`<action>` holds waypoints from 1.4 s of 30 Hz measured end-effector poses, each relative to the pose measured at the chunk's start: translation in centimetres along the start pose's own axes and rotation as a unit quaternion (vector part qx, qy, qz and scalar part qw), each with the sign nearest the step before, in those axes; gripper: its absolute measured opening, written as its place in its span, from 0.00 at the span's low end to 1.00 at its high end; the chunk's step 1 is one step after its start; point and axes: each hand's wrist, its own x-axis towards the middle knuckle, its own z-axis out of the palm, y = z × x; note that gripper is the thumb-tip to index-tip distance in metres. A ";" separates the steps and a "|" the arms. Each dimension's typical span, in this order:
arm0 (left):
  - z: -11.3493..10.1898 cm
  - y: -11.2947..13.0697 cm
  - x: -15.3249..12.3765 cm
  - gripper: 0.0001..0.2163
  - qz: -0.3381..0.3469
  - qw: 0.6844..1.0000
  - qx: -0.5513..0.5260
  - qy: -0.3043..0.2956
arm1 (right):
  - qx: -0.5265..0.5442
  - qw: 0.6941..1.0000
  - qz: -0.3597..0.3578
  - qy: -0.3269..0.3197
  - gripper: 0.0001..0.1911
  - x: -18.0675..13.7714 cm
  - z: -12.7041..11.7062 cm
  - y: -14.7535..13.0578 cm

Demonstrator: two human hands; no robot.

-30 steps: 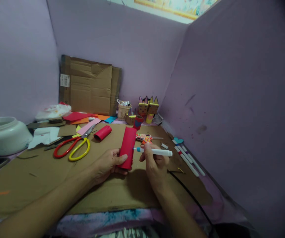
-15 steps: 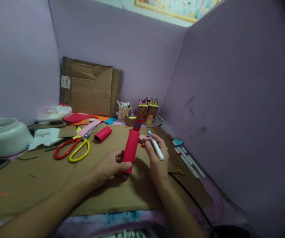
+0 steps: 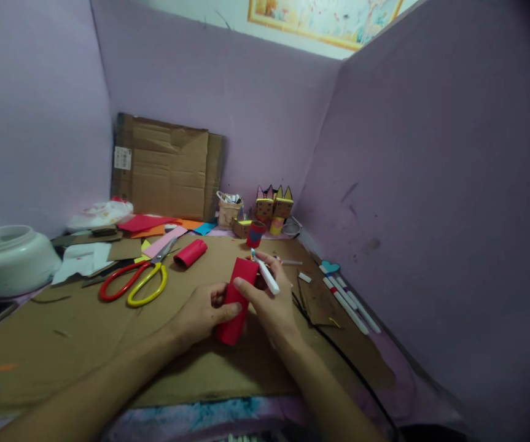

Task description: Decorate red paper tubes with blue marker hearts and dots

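Observation:
A red paper tube (image 3: 237, 310) is tilted upright between both hands over the cardboard mat. My left hand (image 3: 207, 311) is closed round its lower left side, the thumb across the front. A white marker (image 3: 268, 277) with a light blue tip sits between the fingers of my right hand (image 3: 275, 307), pointing up and left. The right thumb presses on the tube's upper front; some right fingers are hidden behind it. Beyond the tube stands a short red roll with a blue heart (image 3: 255, 234). Left of it lies another red roll (image 3: 190, 253) on its side.
Scissors (image 3: 147, 282) with red and yellow handles lie left on the cardboard mat (image 3: 108, 344). Coloured paper (image 3: 147, 222) is heaped behind them, beside a white pot (image 3: 9, 261). Cardboard cat figures (image 3: 274, 205) stand at the back. Markers (image 3: 345, 298) and a black cable (image 3: 338, 353) are right.
My right hand has moved left with the marker, and its thumb now rests on the red tube. The tube has come lower and nearer to me.

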 end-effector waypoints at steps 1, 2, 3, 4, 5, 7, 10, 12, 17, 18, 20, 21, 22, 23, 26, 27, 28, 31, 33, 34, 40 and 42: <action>0.0 0.1 -0.1 0.22 -0.010 1.000 -0.008 0.005 | -0.008 1.000 -0.014 -0.007 0.25 -0.1 0.0 0.0; 0.1 0.2 -0.2 0.22 -0.021 1.000 -0.019 0.010 | -0.014 0.999 -0.026 -0.012 0.25 -0.1 0.0 0.0; 0.2 0.4 -0.3 0.23 -0.032 0.999 -0.031 0.016 | -0.014 0.999 -0.035 -0.012 0.25 -0.1 -0.1 0.0; 0.3 0.6 -0.4 0.23 -0.040 0.998 -0.043 0.022 | -0.008 0.999 -0.041 -0.005 0.24 0.1 -0.3 0.1; 0.4 0.9 -0.5 0.22 -0.045 0.997 -0.053 0.029 | 0.002 0.999 -0.042 0.011 0.22 0.3 -0.6 0.0; 0.5 1.3 -0.6 0.22 -0.055 0.996 -0.061 0.043 | 0.034 0.996 -0.040 0.068 0.18 0.6 -1.4 0.0; 0.7 1.6 -0.5 0.21 -0.067 0.994 -0.054 0.062 | 0.083 0.987 -0.036 0.136 0.17 0.8 -2.4 0.0; 0.8 1.6 -0.5 0.20 -0.071 0.994 -0.055 0.069 | 0.079 0.985 -0.051 0.141 0.17 0.6 -2.7 0.0; 1.0 1.5 -0.5 0.20 -0.060 0.994 -0.032 0.082 | -0.023 0.985 -0.144 0.096 0.13 -0.5 -2.2 0.1; 1.0 1.5 -0.5 0.20 -0.055 0.994 -0.019 0.090 | -0.035 0.982 -0.159 0.093 0.11 -0.6 -2.1 0.1; 1.0 1.4 -0.5 0.19 -0.047 0.993 0.004 0.107 | -0.052 0.978 -0.176 0.096 0.10 -0.7 -1.9 0.2; 0.9 1.3 -0.4 0.19 -0.045 0.993 0.012 0.113 | -0.057 0.977 -0.180 0.098 0.10 -0.7 -1.8 0.2; 0.9 1.2 -0.4 0.19 -0.044 0.992 0.017 0.116 | -0.061 0.977 -0.180 0.100 0.10 -0.6 -1.8 0.1; 0.9 1.2 -0.3 0.19 -0.044 0.992 0.019 0.116 | -0.066 0.976 -0.180 0.101 0.10 -0.6 -1.7 0.1; 0.8 1.2 -0.2 0.18 -0.046 0.992 0.019 0.116 | -0.091 0.973 -0.188 0.102 0.10 -0.4 -1.7 -0.1; 0.9 1.2 -0.2 0.18 -0.047 0.992 0.018 0.117 | -0.102 0.970 -0.194 0.101 0.10 -0.4 -1.7 -0.1; 0.9 1.2 -0.2 0.18 -0.047 0.992 0.017 0.119 | -0.113 0.968 -0.200 0.100 0.10 -0.4 -1.7 -0.2; 1.0 1.4 -0.3 0.18 -0.047 0.991 0.016 0.121 | -0.127 0.965 -0.206 0.096 0.09 -0.4 -1.7 -0.2; 1.0 1.4 -0.4 0.17 -0.046 0.992 0.017 0.120 | -0.125 0.967 -0.202 0.095 0.09 -0.4 -1.7 -0.1; 1.0 1.4 -0.4 0.18 -0.046 0.992 0.017 0.119 | -0.123 0.968 -0.199 0.093 0.10 -0.4 -1.7 -0.1; 1.0 1.4 -0.3 0.17 -0.042 0.993 0.014 0.111 | -0.129 0.968 -0.194 0.091 0.10 -0.3 -1.6 -0.1; 1.0 1.4 -0.3 0.16 -0.043 0.993 0.016 0.111 | -0.131 0.968 -0.195 0.091 0.10 -0.3 -1.6 -0.1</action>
